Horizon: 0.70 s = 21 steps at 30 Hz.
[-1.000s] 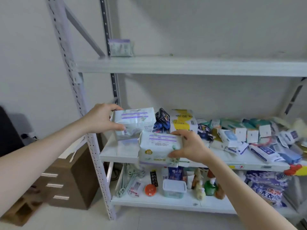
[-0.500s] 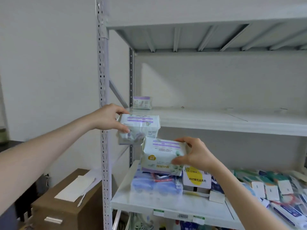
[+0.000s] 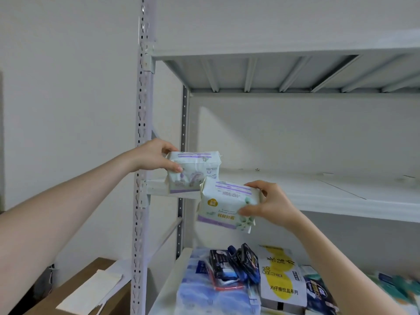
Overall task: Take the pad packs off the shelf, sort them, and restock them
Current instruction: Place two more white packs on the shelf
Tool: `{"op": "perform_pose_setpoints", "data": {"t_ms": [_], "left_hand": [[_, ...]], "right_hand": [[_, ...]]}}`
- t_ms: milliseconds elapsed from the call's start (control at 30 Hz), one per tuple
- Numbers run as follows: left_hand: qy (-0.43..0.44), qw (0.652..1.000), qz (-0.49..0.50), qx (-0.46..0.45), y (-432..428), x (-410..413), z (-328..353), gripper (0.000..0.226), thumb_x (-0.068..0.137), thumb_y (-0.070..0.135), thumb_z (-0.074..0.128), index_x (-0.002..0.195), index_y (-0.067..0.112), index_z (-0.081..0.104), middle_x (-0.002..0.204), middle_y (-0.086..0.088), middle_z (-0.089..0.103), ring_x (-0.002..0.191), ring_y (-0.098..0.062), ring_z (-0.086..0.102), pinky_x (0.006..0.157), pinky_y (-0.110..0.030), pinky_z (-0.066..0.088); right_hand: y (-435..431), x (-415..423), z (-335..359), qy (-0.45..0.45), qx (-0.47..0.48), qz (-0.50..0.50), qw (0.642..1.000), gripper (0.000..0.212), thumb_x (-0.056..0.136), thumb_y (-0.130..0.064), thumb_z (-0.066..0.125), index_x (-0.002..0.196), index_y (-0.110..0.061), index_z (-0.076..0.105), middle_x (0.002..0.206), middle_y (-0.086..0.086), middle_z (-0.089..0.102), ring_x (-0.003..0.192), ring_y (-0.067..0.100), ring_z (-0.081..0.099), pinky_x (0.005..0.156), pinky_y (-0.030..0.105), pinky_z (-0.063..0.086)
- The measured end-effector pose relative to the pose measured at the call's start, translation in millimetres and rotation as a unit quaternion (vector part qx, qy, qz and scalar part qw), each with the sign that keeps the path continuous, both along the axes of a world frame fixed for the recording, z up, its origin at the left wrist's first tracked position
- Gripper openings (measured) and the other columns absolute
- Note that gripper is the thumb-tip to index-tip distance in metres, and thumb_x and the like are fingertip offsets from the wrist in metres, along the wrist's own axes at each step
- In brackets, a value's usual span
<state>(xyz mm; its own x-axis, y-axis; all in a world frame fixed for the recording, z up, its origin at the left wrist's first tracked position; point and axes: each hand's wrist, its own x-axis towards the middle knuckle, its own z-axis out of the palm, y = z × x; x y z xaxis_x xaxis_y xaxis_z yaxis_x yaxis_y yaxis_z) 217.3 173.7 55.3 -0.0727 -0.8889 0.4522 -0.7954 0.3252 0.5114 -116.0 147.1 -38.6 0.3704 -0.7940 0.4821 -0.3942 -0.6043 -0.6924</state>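
Assorted packs [image 3: 234, 264] on lower shelf [image 3: 169, 289]

This looks like a stockroom. A grey metal rack [image 3: 142, 155] with slotted uprights stands against a bare white wall [image 3: 68, 87]. Its middle shelf [image 3: 341, 194] is a plain steel board, and the top shelf [image 3: 272, 71] shows ribbed bracing underneath. The lower shelf [image 3: 169, 285] is heaped with sealed retail packs [image 3: 227, 280] and a yellow-and-white box [image 3: 280, 278]. A cardboard carton [image 3: 120, 301] sits beside the rack.
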Motion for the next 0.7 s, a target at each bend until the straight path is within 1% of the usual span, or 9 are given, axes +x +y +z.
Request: {"op": "perform_pose_setpoints", "data": {"t_ms": [133,233,333,400,433,467,533,633,700], "left_hand": [[-0.001,1.0,-0.001,0.002,-40,19,18,0.044,0.067,0.029,0.087,0.106,0.021,0.07,0.107,0.005,0.069,0.105,-0.011,0.063,0.072,-0.012,0.043],[-0.006,1.0,-0.015,-0.005,-75,34,33,0.042,0.068,0.027,0.086,0.106,0.016,0.071,0.104,0.001,0.071,0.101,-0.017,0.067,0.073,-0.016,0.05],[-0.008,1.0,-0.02,0.002,-114,48,43,0.043,0.068,0.029,0.086,0.107,0.016,0.07,0.106,-0.001,0.071,0.098,-0.016,0.067,0.076,-0.018,0.054],[-0.013,1.0,-0.024,0.002,-141,55,46,0.042,0.069,0.027,0.086,0.106,0.015,0.071,0.107,-0.005,0.07,0.096,-0.015,0.067,0.067,-0.012,0.054],[-0.015,0.999,-0.028,0.003,-155,58,47,0.041,0.069,0.026,0.086,0.105,0.014,0.071,0.109,-0.008,0.069,0.096,-0.017,0.068,0.067,-0.013,0.054],[-0.015,0.999,-0.033,0.01,-168,60,47,0.04,0.07,0.025,0.086,0.105,0.013,0.071,0.11,-0.011,0.069,0.094,-0.018,0.068,0.071,-0.017,0.055],[-0.008,0.998,-0.049,0.033,-193,63,47,0.038,0.07,0.021,0.086,0.104,0.011,0.071,0.108,-0.013,0.07,0.086,-0.014,0.067,0.077,-0.025,0.058],[0.01,0.996,-0.065,0.06,-228,67,44,0.034,0.07,0.017,0.085,0.1,0.01,0.072,0.099,-0.01,0.072,0.079,-0.013,0.068,0.074,-0.027,0.059],[0.021,0.995,-0.064,0.072,-251,71,42,0.033,0.07,0.019,0.085,0.1,0.01,0.072,0.094,-0.01,0.074,0.08,-0.016,0.067,0.082,-0.034,0.057]], "right_hand": [[-40,20,13,-0.012,-0.011,-0.014,1.0,0.063,0.056,-0.021,0.091,0.112,-0.022,0.063,0.1,-0.006,0.07,0.086,0.007,0.069,0.075,0.036,0.06],[-70,37,26,-0.035,-0.024,-0.023,0.999,0.059,0.056,-0.017,0.09,0.109,-0.022,0.066,0.097,-0.004,0.071,0.089,0.01,0.068,0.081,0.04,0.058],[-98,52,37,-0.055,-0.034,-0.031,0.997,0.055,0.056,-0.014,0.091,0.105,-0.023,0.068,0.095,-0.004,0.072,0.09,0.011,0.067,0.082,0.038,0.057],[-116,60,43,-0.059,-0.039,-0.036,0.997,0.056,0.056,-0.014,0.091,0.106,-0.024,0.068,0.097,-0.004,0.072,0.094,0.013,0.066,0.082,0.037,0.057],[-124,63,47,-0.059,-0.039,-0.036,0.997,0.057,0.056,-0.014,0.091,0.107,-0.024,0.068,0.098,-0.004,0.072,0.096,0.013,0.066,0.083,0.036,0.056],[-133,66,50,-0.057,-0.036,-0.034,0.997,0.058,0.056,-0.014,0.091,0.108,-0.024,0.068,0.099,-0.003,0.072,0.096,0.013,0.066,0.082,0.036,0.056],[-150,71,55,-0.051,-0.027,-0.028,0.998,0.058,0.056,-0.012,0.091,0.108,-0.022,0.068,0.099,-0.001,0.072,0.095,0.013,0.067,0.08,0.035,0.058],[-176,74,61,-0.033,-0.015,-0.022,0.999,0.055,0.056,-0.009,0.091,0.105,-0.022,0.068,0.093,-0.005,0.074,0.088,0.01,0.069,0.07,0.026,0.058],[-194,75,65,-0.019,-0.008,-0.019,1.0,0.054,0.056,-0.009,0.091,0.102,-0.024,0.068,0.089,-0.007,0.074,0.084,0.009,0.07,0.066,0.021,0.056]]}}
